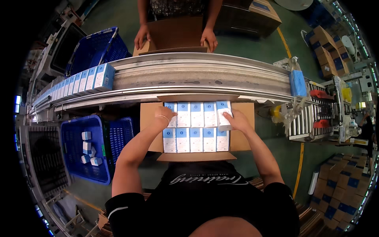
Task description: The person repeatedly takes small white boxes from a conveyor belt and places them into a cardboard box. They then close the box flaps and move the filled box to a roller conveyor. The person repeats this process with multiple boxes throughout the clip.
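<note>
White boxes (196, 140) with blue ends, a dark emblem and print too tiny to read, two rows of five in a brown cardboard carton (196, 157). Right hand (238, 121) had the top-right box (223, 106) pinched, kinda askew; left hand (163, 115) was at the top-left one, couldn't tell if gripping. Worn metal conveyor (205, 76) ran just beyond.

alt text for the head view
A person's bare left hand and right hand touch opposite ends of the far row of blue-and-white rectangular cartons, two rows of five, in an open brown cardboard box. Beyond runs a metal-railed conveyor with more cartons at its left; across it, a co-worker's hands rest on another brown cardboard box.
</note>
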The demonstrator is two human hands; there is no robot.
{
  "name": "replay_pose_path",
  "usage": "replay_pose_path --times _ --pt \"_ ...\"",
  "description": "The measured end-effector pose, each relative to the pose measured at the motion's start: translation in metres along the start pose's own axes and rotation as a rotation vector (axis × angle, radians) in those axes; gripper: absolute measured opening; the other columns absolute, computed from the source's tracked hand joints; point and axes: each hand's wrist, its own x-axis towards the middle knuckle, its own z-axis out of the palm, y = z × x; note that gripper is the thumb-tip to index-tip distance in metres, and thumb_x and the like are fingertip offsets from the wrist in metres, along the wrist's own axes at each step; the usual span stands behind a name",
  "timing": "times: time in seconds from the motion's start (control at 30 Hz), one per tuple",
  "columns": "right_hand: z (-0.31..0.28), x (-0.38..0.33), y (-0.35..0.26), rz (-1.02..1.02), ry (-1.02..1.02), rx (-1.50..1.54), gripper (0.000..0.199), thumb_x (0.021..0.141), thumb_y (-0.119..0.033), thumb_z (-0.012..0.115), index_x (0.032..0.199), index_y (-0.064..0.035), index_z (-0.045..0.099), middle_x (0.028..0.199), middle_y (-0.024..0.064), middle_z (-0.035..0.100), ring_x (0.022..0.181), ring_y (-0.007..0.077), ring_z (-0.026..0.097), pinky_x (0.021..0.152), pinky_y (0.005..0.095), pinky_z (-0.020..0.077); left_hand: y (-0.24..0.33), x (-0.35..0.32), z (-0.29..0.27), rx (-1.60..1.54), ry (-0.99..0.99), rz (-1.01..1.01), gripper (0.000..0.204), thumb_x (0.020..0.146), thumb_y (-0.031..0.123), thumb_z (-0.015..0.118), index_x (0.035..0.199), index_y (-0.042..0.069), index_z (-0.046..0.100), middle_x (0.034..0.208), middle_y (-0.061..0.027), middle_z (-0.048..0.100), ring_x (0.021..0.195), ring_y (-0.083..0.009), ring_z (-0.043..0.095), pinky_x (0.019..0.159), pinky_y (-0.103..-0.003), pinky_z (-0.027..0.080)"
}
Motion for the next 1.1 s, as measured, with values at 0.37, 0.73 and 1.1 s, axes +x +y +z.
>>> replay_pose_path --times 0.37,0.73,1.1 --pt "0.034 0.006 0.008 -0.113 0.230 -0.235 0.044 0.086 -0.038 0.056 0.098 0.0048 0.054 0.085 0.0246 0.062 0.082 0.0383 0.061 0.071 0.0433 0.0473 -0.105 -0.101 0.141 -0.892 0.419 -0.730 0.069 0.072 0.038 0.070 0.117 -0.007 0.044 0.100 -0.0240 0.059 0.093 -0.0388 0.057 0.082 -0.043 0.045" --pt "0.030 0.033 0.019 -0.303 0.013 -0.830 0.039 0.082 -0.043 0.058 0.085 -0.0049 0.065 0.079 0.0114 0.064 0.070 0.0272 0.063 0.059 0.0361 0.0491 0.061 -0.099 0.014 -0.192 0.058 0.355 0.058 0.087 0.027 0.051 0.131 -0.005 0.032 0.107 -0.0236 0.057 0.097 -0.0369 0.056 0.083 -0.046 0.043" --pt "-0.015 -0.111 0.053 0.212 0.107 -0.393 0.064 0.083 -0.042 0.056 0.123 0.0054 0.038 0.086 0.0271 0.061 0.081 0.0417 0.059 0.073 0.0478 0.0468 0.032 -0.033 -0.090 0.290 0.654 0.307 0.096 0.063 0.046 0.072 0.140 0.011 0.026 0.145 -0.0163 0.022 0.132 -0.0356 0.023 0.105 -0.056 0.020"
